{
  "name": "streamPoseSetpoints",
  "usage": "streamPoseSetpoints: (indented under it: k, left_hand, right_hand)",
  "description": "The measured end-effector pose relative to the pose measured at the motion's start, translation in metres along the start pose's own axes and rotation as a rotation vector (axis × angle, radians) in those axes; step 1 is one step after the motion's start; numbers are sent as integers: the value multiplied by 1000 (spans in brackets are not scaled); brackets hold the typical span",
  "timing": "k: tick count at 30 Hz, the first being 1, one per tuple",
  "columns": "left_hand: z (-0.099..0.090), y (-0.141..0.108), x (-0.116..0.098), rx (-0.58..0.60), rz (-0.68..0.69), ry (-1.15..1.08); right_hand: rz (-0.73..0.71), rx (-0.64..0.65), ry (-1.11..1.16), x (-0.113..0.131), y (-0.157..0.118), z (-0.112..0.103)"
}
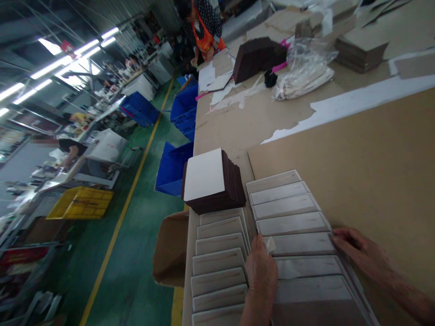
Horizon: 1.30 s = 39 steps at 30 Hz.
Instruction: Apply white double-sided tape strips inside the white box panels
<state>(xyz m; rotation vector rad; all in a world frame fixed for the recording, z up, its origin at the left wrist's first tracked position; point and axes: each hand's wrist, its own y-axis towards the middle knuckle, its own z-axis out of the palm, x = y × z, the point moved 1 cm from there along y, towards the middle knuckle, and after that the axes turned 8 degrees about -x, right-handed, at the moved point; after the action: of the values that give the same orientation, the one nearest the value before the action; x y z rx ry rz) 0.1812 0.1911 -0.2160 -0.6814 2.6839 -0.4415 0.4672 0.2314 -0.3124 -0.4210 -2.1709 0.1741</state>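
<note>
A row of overlapping pale, flat boards (299,244) lies in front of me, each showing a whitish strip along its far edge. My left hand (261,276) is closed at the left edge of one board in this row, and a small whitish scrap (270,244) shows by its fingers. On the opposite side, my right hand (369,258) pinches the right edge of the same board near its corner. The undersides of the fingers are hidden. To the left runs a second overlapping row of similar boards (219,262).
Beyond the rows stands a stack of dark-edged boards (205,174) with a white top. Farther along the table are a dark block stack (256,59), a plastic bag (302,74) and a brown stack (360,50). Blue crates (173,165) and a cardboard box (170,249) border the table's left edge.
</note>
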Motion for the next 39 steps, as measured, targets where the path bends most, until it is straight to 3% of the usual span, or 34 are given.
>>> streamPoseSetpoints:
  k: [3,6,8,10,12,14,21,28,33,39]
  left_hand:
    - [-16,-2,-4,-114,-5,-82]
    - [-38,0,-20,-191,18,-356]
    - [-46,3,-35,-109,-55,-613]
    - [-49,6,-49,71,-194,-963]
    - [-48,8,-62,242,-282,-1287]
    - [-46,7,-71,316,-283,-1462]
    - [-32,0,-79,296,-261,-1449]
    - [-28,4,-68,351,-367,-1590]
    - [-25,4,-74,235,-455,-1582]
    - [-20,0,-85,168,-465,-1595]
  right_hand:
    - [29,1,94,23,0,-4]
    - [-68,88,208,73,-2,-6]
    - [-111,184,277,111,-5,-3]
    - [-117,271,349,144,-7,4]
    - [-87,353,427,166,-9,13]
    - [-52,398,473,178,-8,22]
    - [-92,474,305,182,2,24]
    - [-274,484,325,182,10,17]
    - [-53,410,401,180,7,21]
    - [80,463,474,176,0,27]
